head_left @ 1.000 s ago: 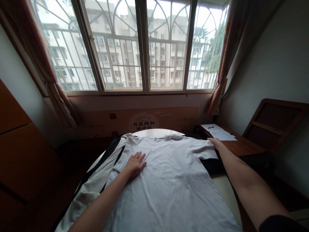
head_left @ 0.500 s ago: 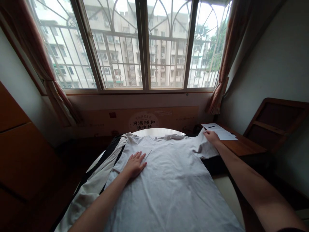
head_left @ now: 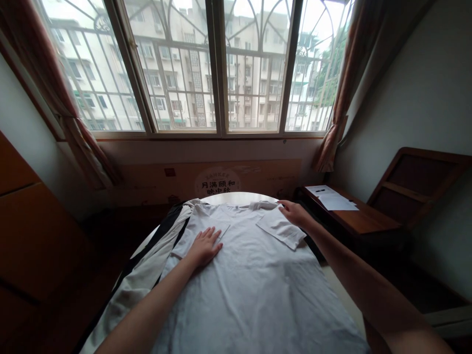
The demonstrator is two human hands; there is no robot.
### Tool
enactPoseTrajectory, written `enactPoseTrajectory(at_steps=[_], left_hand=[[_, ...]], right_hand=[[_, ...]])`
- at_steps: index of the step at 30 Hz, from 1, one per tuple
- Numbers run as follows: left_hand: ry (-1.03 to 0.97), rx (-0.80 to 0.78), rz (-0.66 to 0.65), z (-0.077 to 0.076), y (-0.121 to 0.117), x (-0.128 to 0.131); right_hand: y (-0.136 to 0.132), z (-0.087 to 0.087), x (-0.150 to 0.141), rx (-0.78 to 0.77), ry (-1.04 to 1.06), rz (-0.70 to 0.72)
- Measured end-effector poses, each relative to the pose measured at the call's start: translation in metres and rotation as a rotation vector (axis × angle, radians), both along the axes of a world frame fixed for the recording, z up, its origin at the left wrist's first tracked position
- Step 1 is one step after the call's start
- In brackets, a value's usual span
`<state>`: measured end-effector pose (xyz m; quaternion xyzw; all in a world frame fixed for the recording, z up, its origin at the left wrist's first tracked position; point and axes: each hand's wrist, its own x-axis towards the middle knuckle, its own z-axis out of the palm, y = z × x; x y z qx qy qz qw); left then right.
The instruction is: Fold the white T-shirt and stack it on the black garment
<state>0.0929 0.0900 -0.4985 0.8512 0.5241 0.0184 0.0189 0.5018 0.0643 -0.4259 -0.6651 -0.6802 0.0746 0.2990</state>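
White T-shirt (head_left: 250, 280) lies on the table (head_left: 236, 197) right in front of you, long axis running away from you, collar (head_left: 239, 207) at the far end. Your left hand (head_left: 205, 249) is flat on it, fingers extended. Your right hand (head_left: 296, 215) is way nearer the turned-in sleeve (head_left: 283, 230), at its shoulder edge, tbh can't tell if it's pinching cloth. Hands are apart, btw.

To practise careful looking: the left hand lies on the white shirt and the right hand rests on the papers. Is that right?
Not quite: the head view shows the right hand at the folded sleeve, not on the papers. The left hand lies on the white shirt.
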Motion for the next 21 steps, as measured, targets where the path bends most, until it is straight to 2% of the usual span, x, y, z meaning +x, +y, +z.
enactPoseTrajectory(at_steps=[3,5,7,10,12,15,18,21], left_hand=[[0.012,0.009,-0.005,-0.002,0.000,0.000],[0.020,0.007,-0.003,0.001,-0.001,0.000],[0.023,-0.001,0.001,0.008,0.000,0.002],[0.009,-0.013,0.021,0.026,0.006,0.015],[-0.019,0.002,0.049,0.037,0.012,0.036],[-0.084,0.039,0.074,0.044,0.020,0.086],[-0.141,0.015,0.053,0.040,0.021,0.144],[-0.195,0.009,-0.017,0.034,0.011,0.189]], right_hand=[[-0.015,0.001,0.054,-0.088,0.003,-0.159],[-0.029,-0.005,0.082,-0.159,0.009,-0.186],[-0.044,-0.016,0.097,-0.198,0.024,-0.163],[-0.062,-0.038,0.096,-0.209,0.032,-0.081],[-0.068,-0.054,0.087,-0.217,-0.001,-0.043],[-0.069,-0.076,0.074,-0.259,-0.082,-0.083],[-0.067,-0.091,0.065,-0.263,-0.156,-0.158],[-0.064,-0.097,0.061,-0.230,-0.204,-0.214]])
